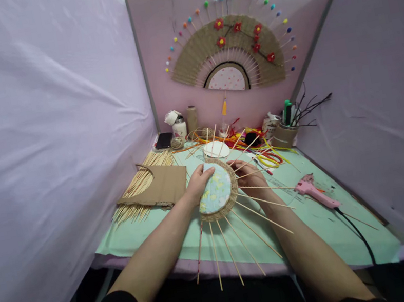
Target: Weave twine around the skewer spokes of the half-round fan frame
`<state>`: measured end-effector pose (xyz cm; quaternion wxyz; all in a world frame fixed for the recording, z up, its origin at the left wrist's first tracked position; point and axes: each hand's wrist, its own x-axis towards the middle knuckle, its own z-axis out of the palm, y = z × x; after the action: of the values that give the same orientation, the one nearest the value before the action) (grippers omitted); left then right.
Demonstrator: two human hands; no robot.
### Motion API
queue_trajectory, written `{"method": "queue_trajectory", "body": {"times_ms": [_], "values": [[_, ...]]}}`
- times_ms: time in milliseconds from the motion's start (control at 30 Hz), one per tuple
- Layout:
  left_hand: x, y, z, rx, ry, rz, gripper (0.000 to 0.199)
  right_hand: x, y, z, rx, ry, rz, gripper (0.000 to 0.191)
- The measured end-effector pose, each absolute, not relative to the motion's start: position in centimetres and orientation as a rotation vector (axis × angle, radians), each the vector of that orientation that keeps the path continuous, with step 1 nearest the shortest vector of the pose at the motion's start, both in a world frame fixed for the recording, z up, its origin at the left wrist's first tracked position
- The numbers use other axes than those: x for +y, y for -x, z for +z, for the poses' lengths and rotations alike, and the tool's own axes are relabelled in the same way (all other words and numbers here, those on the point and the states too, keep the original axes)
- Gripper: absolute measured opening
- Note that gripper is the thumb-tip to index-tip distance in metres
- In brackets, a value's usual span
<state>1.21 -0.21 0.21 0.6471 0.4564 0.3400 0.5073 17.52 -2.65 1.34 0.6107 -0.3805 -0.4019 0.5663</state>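
Above the table's front half, my left hand [200, 182] grips the straight side of a half-round fan base [214, 190], its thumb lying over the blue-and-yellow patterned face. A woven brown band runs around the curved edge, and several thin wooden sticks [256, 224] fan out from it to the right and downward. My right hand [247, 174] is at the curved edge, its fingers bent around the sticks there; part of it is hidden behind them.
Cut cardboard [168, 180] lies on a pile of sticks [130, 213] at left. A pink glue gun [316, 192] with a black cord is at right. Behind are a white oval [216, 149], colored pipe cleaners [272, 159], a pen holder [284, 135] and a hanging fan [200, 50].
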Motion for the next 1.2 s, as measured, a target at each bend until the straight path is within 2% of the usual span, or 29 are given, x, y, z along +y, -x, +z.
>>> {"method": "queue_trajectory", "body": {"times_ms": [300, 467, 700, 967, 1200], "values": [[-0.29, -1.23, 0.24, 0.75, -1.039, 1.149, 0.038, -2.61, -17.62, 1.18, -0.996, 0.864, 1.208, 0.019], [-0.42, -1.21, 0.4, 0.775, -1.04, 1.153, 0.037, -2.74, -17.48, 1.42, -0.954, 0.853, 1.337, 0.02], [-0.04, -1.09, 0.23, 0.776, -1.012, 1.175, 0.04, -2.26, -17.93, 0.69, -0.951, 0.889, 1.31, 0.019], [-0.09, -1.13, 0.2, 0.785, -1.044, 1.181, 0.04, -2.3, -17.27, 0.75, -0.846, 0.879, 1.309, 0.034], [-0.01, -1.23, -0.06, 0.783, -1.039, 1.139, 0.039, -2.21, -17.29, 0.72, -0.82, 0.886, 1.294, 0.038]]}}
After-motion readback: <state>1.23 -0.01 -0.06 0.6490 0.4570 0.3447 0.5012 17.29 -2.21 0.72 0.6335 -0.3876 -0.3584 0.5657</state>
